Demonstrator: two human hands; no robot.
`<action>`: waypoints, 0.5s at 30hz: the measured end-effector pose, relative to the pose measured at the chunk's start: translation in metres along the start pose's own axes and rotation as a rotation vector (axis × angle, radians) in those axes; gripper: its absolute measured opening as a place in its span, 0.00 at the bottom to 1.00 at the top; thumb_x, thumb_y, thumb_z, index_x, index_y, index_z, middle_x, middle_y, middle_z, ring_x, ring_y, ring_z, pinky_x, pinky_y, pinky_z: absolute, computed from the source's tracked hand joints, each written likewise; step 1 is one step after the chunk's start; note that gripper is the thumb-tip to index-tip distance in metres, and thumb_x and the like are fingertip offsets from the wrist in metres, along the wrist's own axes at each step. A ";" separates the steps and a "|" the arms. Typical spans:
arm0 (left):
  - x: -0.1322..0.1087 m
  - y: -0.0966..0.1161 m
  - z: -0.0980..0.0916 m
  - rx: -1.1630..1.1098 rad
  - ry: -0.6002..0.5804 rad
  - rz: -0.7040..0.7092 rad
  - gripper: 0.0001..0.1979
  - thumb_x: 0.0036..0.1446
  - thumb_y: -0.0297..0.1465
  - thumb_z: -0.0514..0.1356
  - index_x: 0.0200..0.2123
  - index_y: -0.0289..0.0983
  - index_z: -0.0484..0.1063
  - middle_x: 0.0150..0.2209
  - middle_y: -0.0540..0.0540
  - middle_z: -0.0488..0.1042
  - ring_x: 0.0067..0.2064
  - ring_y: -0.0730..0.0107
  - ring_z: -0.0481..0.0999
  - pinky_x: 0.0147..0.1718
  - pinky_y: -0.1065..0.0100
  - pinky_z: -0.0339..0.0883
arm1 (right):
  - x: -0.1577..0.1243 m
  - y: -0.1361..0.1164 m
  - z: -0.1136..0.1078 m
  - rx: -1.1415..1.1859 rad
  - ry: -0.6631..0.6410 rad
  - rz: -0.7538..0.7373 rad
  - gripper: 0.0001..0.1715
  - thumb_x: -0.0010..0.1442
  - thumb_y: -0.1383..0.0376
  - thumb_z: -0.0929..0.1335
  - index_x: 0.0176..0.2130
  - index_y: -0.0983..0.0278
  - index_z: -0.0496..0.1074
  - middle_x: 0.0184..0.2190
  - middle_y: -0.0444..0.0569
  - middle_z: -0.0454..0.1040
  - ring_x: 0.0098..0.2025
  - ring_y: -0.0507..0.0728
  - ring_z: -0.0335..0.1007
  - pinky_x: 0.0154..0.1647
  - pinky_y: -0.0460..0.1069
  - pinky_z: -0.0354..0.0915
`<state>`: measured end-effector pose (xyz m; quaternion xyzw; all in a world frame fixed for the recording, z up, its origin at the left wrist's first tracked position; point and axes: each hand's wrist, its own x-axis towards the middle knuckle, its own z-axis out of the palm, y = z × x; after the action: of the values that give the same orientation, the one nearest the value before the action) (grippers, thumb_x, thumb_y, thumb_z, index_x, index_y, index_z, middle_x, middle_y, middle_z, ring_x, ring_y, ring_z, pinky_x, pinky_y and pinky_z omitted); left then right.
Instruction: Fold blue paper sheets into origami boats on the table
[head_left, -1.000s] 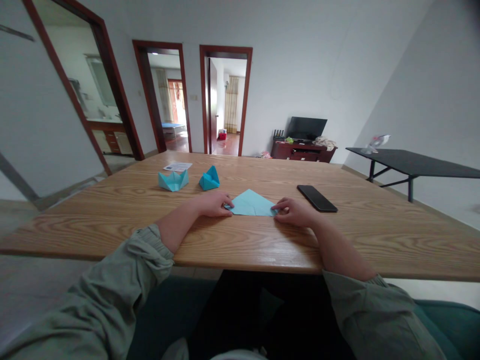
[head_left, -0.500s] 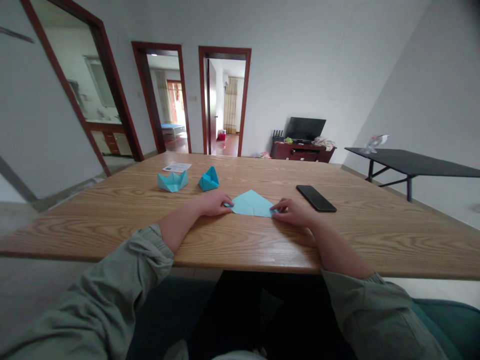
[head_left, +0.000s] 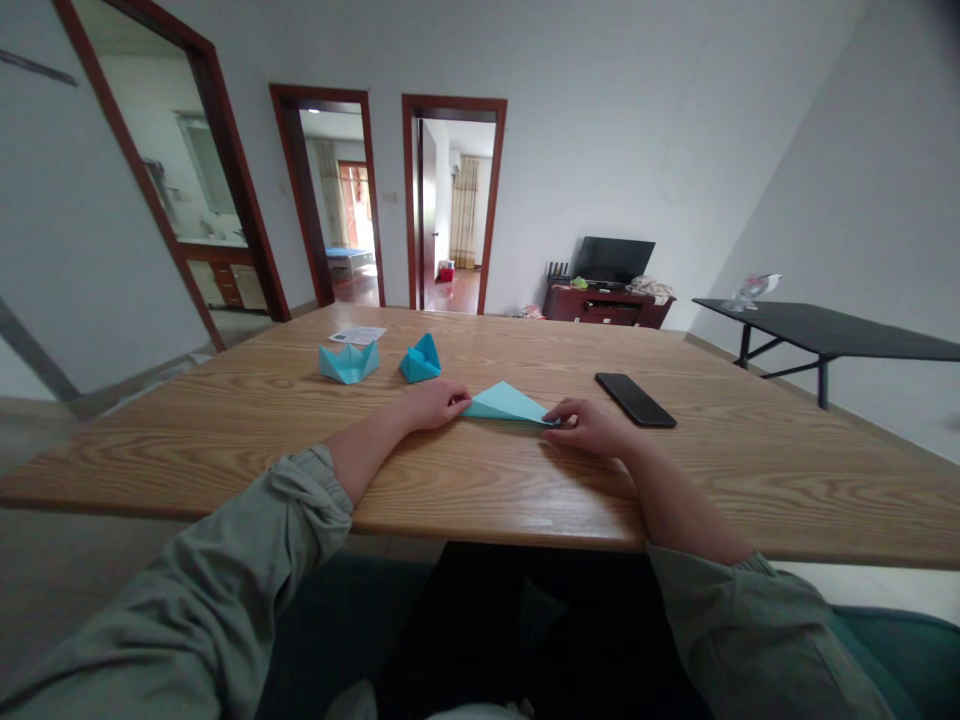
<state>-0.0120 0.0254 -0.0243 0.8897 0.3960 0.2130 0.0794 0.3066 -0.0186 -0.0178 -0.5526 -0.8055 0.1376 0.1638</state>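
Moved: your light-blue origami paper (head_left: 506, 405) now lies lower and narrower, centred on the tabletop (head_left: 225, 440).
Left hand (head_left: 431, 405): curled, touching the paper's left corner; grip unclear.
Right hand (head_left: 589, 428): curled, touching its right tip; grip unclear.
Room: black smartphone (head_left: 634, 399) just beyond your right hand; blue origami boat (head_left: 348, 362) and blue origami piece (head_left: 420, 360) farther ahead, apart from the paper.

- The left hand (head_left: 431, 405) is low and palm down, and the left fingers (head_left: 454, 402) curl in toward the middle.
- The right hand (head_left: 592, 428) is low and palm down too, and the right fingers (head_left: 561, 412) point in toward the left hand.
- The two hands are near each other but not touching.
- The left forearm (head_left: 367, 447) and the right forearm (head_left: 679, 495) are bare and slant in.
- The left sleeve (head_left: 225, 545) and the right sleeve (head_left: 750, 640) are gray-green and bunched up past the wrists.
- The fingertips look small from up here, so it is hard to tell how tight they press.
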 end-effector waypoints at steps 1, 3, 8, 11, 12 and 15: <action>0.000 0.000 0.000 -0.029 0.004 -0.001 0.14 0.59 0.36 0.53 0.40 0.37 0.76 0.35 0.45 0.78 0.35 0.67 0.74 0.33 0.70 0.63 | 0.001 0.001 0.000 -0.015 0.012 0.008 0.19 0.53 0.54 0.69 0.42 0.61 0.78 0.39 0.50 0.78 0.38 0.56 0.73 0.39 0.47 0.64; 0.000 0.000 0.001 -0.107 0.006 0.000 0.15 0.58 0.35 0.55 0.44 0.37 0.74 0.35 0.46 0.78 0.34 0.69 0.74 0.34 0.70 0.64 | 0.002 0.002 0.001 -0.051 0.034 0.028 0.16 0.56 0.56 0.67 0.39 0.61 0.79 0.35 0.49 0.79 0.35 0.55 0.72 0.36 0.47 0.63; 0.002 0.001 0.006 -0.210 -0.038 0.009 0.20 0.54 0.35 0.58 0.51 0.37 0.70 0.35 0.48 0.77 0.33 0.71 0.73 0.34 0.70 0.65 | 0.004 -0.002 0.004 -0.072 0.051 0.019 0.17 0.60 0.55 0.63 0.34 0.61 0.77 0.29 0.46 0.78 0.30 0.54 0.69 0.30 0.47 0.59; 0.004 0.002 0.009 -0.175 -0.016 -0.015 0.20 0.57 0.33 0.55 0.53 0.38 0.69 0.34 0.49 0.76 0.34 0.70 0.73 0.35 0.70 0.65 | 0.009 -0.006 0.009 -0.030 0.088 0.028 0.20 0.62 0.54 0.61 0.39 0.62 0.76 0.29 0.47 0.76 0.30 0.54 0.69 0.29 0.47 0.59; 0.005 0.003 0.010 -0.146 -0.010 -0.026 0.20 0.57 0.33 0.55 0.54 0.39 0.68 0.35 0.49 0.76 0.34 0.70 0.74 0.35 0.69 0.65 | 0.011 -0.006 0.011 -0.027 0.106 0.038 0.20 0.62 0.55 0.61 0.42 0.62 0.75 0.29 0.47 0.76 0.30 0.54 0.69 0.29 0.47 0.59; 0.007 0.007 0.013 0.013 -0.023 -0.030 0.19 0.58 0.33 0.53 0.53 0.42 0.70 0.40 0.46 0.75 0.39 0.66 0.74 0.39 0.67 0.65 | 0.015 -0.010 0.018 -0.105 0.156 0.025 0.21 0.61 0.58 0.62 0.51 0.63 0.71 0.33 0.50 0.76 0.33 0.55 0.71 0.35 0.48 0.63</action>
<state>0.0022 0.0266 -0.0313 0.8865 0.4098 0.1990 0.0815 0.2858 -0.0093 -0.0280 -0.5793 -0.7895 0.0538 0.1954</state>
